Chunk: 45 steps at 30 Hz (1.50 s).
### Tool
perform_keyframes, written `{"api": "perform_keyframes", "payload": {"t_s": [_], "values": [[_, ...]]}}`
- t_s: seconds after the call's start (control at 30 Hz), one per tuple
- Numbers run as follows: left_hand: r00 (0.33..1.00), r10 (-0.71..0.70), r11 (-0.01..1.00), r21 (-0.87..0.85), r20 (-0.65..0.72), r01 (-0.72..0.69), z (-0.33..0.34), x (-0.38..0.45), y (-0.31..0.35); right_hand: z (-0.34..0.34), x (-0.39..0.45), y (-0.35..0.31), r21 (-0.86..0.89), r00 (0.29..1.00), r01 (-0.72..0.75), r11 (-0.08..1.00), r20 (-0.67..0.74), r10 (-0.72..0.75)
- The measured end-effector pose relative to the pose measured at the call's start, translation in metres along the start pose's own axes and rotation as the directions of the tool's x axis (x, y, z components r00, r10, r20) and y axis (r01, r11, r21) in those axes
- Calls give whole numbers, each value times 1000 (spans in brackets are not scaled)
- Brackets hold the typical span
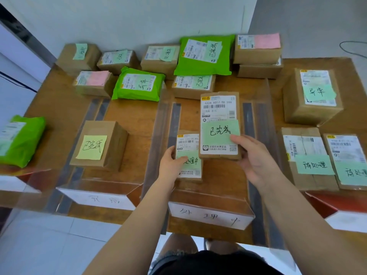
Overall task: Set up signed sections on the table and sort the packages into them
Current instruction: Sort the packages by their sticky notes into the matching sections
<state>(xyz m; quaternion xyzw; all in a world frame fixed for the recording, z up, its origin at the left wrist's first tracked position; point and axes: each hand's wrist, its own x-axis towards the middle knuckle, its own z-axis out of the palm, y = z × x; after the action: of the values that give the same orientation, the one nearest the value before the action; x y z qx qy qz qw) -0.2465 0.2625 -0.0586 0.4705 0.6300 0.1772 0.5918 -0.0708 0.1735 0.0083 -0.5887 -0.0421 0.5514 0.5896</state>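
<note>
A brown wooden surface (137, 120) stood against a pale wall, split by clear plastic dividers (156, 124) into sections, each fronted by a white handwritten sign. The left sign (101, 199) fronted a section holding one brown box with a yellow note (99, 143); the middle sign (210, 217) fronted the section where both hands worked.

The right hand (256, 159) gripped a flat brown parcel (219, 126) by its near right corner, thumb pressed on its green note, fingers curled underneath. The parcel's long axis ran near to far, label up, its printed top end toward the wall, and it partly overlapped a smaller parcel (188, 153) lying in the middle section. The left hand (170, 163) held that smaller one by its near left edge, thumb on its green note, the rest of the fingers hidden below.

The sorting looked about half begun (my guess only). The sections and signs seemed in place, and a few parcels lay sorted, including two boxes with green notes (325, 161) at the near right. A cluster of boxes and green bags (204, 54) waited along the far edge, and one green bag (19, 139) lay at the left edge. The lifted parcel's note appeared to match the left section's box, so it probably belonged there.
</note>
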Motion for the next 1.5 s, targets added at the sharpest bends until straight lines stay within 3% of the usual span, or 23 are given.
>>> {"api": "perform_keyframes", "payload": {"t_s": [0.17,0.3,0.47,0.67,0.87,1.1,1.3,1.5], "values": [[987,159,986,56,-16,-157,-5,-24,19,5,-9,2,18,999,8,1000,40,-9],[976,217,936,-282,-4,-209,-22,-56,44,22,-20,3,38,991,19,999,132,-24],[933,359,878,-339,1,-337,-55,-91,56,63,-37,12,29,969,49,998,241,-55],[908,391,896,-165,-147,-412,-109,-97,57,117,-52,35,-68,943,115,991,322,-87],[900,413,893,-133,-137,-430,-167,-73,53,171,-53,63,-171,937,173,970,331,-109],[919,395,916,-64,-12,-395,-208,-30,39,221,-40,95,-401,972,186,897,208,-108],[908,407,881,221,99,-418,-215,7,34,238,-21,108,-536,994,104,838,32,-103],[915,372,838,368,154,-403,-207,29,28,249,1,123,-609,989,-17,793,-129,-78]]}}
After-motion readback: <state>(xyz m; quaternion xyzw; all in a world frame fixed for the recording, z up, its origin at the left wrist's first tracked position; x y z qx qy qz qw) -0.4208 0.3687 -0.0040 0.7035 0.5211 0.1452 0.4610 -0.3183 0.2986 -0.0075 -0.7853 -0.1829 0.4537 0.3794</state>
